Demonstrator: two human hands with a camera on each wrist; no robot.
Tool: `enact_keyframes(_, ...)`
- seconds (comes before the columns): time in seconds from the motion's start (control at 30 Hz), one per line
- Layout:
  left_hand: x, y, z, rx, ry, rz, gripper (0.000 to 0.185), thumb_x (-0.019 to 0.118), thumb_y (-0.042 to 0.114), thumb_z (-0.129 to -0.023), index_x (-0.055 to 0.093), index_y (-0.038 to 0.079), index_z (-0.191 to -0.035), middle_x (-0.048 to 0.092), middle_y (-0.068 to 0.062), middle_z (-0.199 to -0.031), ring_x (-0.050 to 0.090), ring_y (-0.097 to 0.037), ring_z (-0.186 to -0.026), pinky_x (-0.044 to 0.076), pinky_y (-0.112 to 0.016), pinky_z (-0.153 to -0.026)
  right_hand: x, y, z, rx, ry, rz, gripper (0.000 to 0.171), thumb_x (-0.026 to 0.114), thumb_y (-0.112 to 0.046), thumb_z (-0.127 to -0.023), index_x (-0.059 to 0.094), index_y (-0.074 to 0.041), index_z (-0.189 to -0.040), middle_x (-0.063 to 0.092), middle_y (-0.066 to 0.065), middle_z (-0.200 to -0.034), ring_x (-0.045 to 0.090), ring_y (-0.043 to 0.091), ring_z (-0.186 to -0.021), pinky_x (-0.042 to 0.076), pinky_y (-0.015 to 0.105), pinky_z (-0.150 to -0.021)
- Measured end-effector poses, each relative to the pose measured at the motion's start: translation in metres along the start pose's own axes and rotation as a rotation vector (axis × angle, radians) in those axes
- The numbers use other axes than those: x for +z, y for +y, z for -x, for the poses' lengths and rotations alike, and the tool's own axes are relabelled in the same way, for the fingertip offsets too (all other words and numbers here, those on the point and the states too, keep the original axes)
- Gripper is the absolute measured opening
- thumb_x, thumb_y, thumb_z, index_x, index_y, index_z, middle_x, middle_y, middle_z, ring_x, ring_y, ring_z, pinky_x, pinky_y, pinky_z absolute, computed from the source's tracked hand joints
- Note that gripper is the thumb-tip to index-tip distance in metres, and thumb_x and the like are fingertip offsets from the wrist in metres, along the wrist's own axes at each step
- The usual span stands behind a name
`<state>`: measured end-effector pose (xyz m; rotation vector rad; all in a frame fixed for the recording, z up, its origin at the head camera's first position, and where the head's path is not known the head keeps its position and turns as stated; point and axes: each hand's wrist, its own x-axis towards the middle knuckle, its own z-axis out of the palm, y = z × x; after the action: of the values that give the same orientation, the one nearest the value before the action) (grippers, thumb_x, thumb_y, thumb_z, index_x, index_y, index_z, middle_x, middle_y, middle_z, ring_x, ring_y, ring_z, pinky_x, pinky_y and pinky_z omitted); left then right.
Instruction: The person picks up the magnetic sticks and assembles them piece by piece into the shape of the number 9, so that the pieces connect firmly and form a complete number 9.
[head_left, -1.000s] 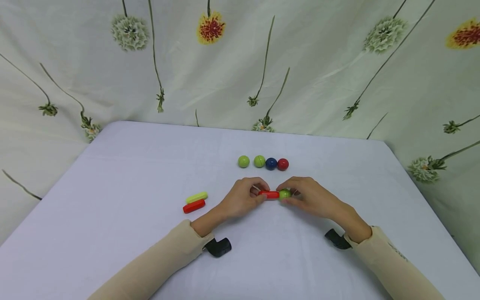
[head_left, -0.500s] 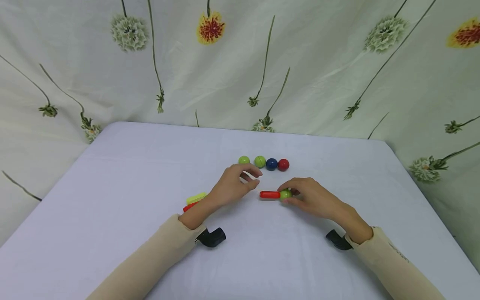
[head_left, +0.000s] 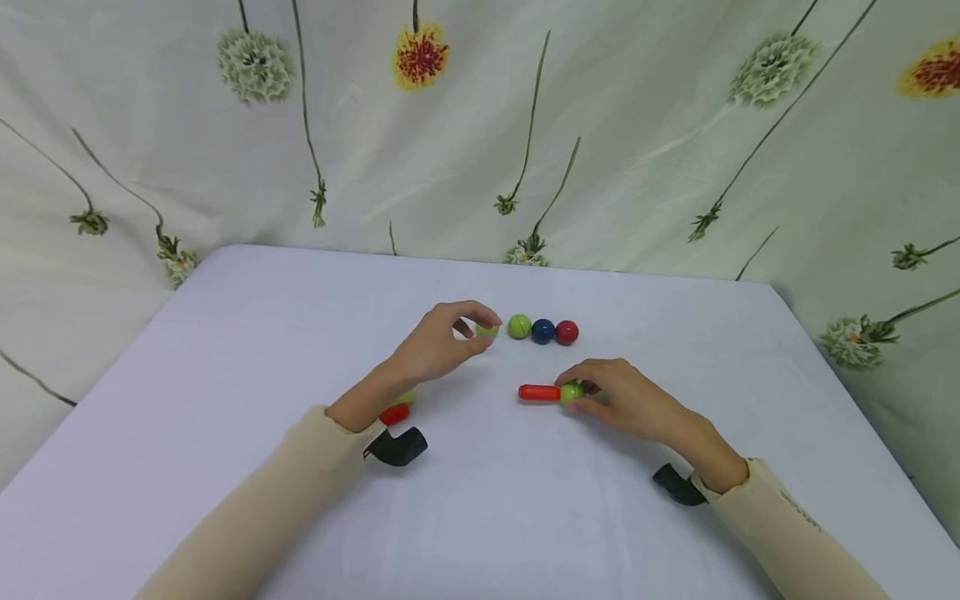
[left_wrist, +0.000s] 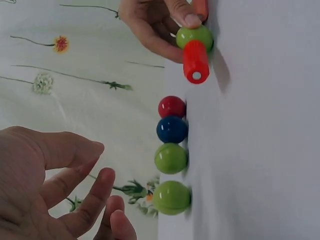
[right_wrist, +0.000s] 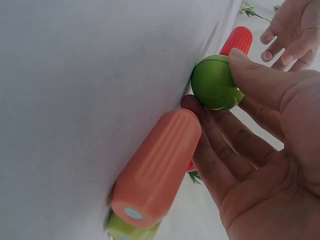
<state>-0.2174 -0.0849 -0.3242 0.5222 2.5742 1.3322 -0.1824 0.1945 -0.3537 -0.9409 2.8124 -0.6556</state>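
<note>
My right hand (head_left: 630, 396) pinches a green ball (right_wrist: 212, 82) between thumb and fingers, close over the white cloth. A red ribbed magnetic rod (head_left: 538, 392) sticks out leftward from that ball, its free end showing a pale round tip in the left wrist view. Nearest my left hand (head_left: 438, 342) is the leftmost green ball (left_wrist: 171, 198), which its fingers overlap in the head view. In the left wrist view the left fingers are spread in the air, apart from the ball, holding nothing.
A second green ball (head_left: 519, 326), a blue ball (head_left: 543, 332) and a red ball (head_left: 567, 332) stand in a row. Under my left wrist lie a red rod (head_left: 394, 414) and a yellow rod (head_left: 405, 397). Another orange-red rod (right_wrist: 157, 167) lies by my right fingers.
My left hand let go of the red rod and moved left and away from me, to the leftmost green ball. The right hand keeps its grip, barely moving.
</note>
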Motion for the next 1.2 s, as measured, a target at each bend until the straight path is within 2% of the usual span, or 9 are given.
enact_keyframes(0.13, -0.014, -0.004, -0.009, -0.005, -0.045, 0.001, 0.027, 0.06, 0.015, -0.09, 0.062, 0.014, -0.116, 0.059, -0.007, -0.12, 0.05, -0.023, -0.105, 0.046, -0.035, -0.082, 0.0, 0.0, 0.001, -0.003, 0.007, -0.007, 0.032, 0.071, -0.022, -0.083, 0.065, -0.021, -0.114, 0.065, -0.011, -0.1, 0.056, 0.004, -0.085, 0.05, 0.026, -0.078)
enact_keyframes(0.27, -0.023, -0.009, -0.018, -0.055, -0.083, 0.032, 0.029, 0.06, 0.013, -0.089, 0.062, 0.016, -0.118, 0.056, -0.006, -0.123, 0.05, -0.024, -0.106, 0.043, -0.036, -0.086, 0.0, -0.001, 0.0, -0.009, 0.008, -0.011, 0.032, 0.071, -0.022, -0.083, 0.064, -0.021, -0.114, 0.065, -0.011, -0.099, 0.055, 0.004, -0.084, 0.05, 0.025, -0.077)
enact_keyframes(0.47, -0.027, -0.017, -0.035, -0.139, -0.178, 0.104, 0.036, 0.054, 0.006, -0.09, 0.059, 0.018, -0.123, 0.049, -0.004, -0.132, 0.051, -0.026, -0.111, 0.04, -0.04, -0.093, 0.0, 0.0, 0.0, -0.011, 0.007, -0.009, 0.032, 0.071, -0.022, -0.083, 0.065, -0.02, -0.114, 0.065, -0.011, -0.098, 0.055, 0.004, -0.083, 0.05, 0.024, -0.076)
enact_keyframes(0.53, -0.026, -0.02, -0.04, -0.163, -0.196, 0.12, 0.038, 0.052, 0.006, -0.089, 0.058, 0.018, -0.124, 0.047, -0.003, -0.133, 0.047, -0.025, -0.115, 0.039, -0.041, -0.097, 0.0, 0.0, 0.0, -0.013, 0.005, -0.009, 0.032, 0.071, -0.022, -0.084, 0.064, -0.02, -0.115, 0.065, -0.011, -0.099, 0.055, 0.004, -0.083, 0.05, 0.025, -0.077)
enact_keyframes(0.7, -0.022, -0.027, -0.052, -0.216, -0.203, 0.152, 0.039, 0.051, 0.006, -0.087, 0.059, 0.019, -0.124, 0.047, -0.001, -0.132, 0.039, -0.022, -0.122, 0.039, -0.04, -0.098, 0.001, 0.0, 0.0, -0.02, 0.007, -0.01, 0.032, 0.071, -0.021, -0.084, 0.064, -0.02, -0.115, 0.065, -0.01, -0.101, 0.055, 0.004, -0.084, 0.05, 0.025, -0.077)
enact_keyframes(0.9, -0.018, -0.034, -0.061, -0.255, -0.184, 0.19, 0.04, 0.051, 0.005, -0.087, 0.059, 0.021, -0.123, 0.046, -0.002, -0.135, 0.042, -0.023, -0.118, 0.04, -0.036, -0.092, -0.001, 0.0, 0.001, -0.019, 0.007, -0.011, 0.032, 0.07, -0.021, -0.084, 0.064, -0.02, -0.116, 0.065, -0.011, -0.101, 0.055, 0.004, -0.084, 0.05, 0.025, -0.077)
enact_keyframes(1.2, -0.016, -0.041, -0.063, -0.274, -0.2, 0.193, 0.037, 0.056, 0.012, -0.09, 0.058, 0.024, -0.125, 0.048, -0.001, -0.136, 0.045, -0.021, -0.116, 0.039, -0.032, -0.089, -0.001, 0.0, 0.0, -0.011, -0.01, -0.015, 0.032, 0.07, -0.022, -0.084, 0.064, -0.019, -0.116, 0.065, -0.009, -0.103, 0.056, 0.004, -0.086, 0.051, 0.027, -0.081)
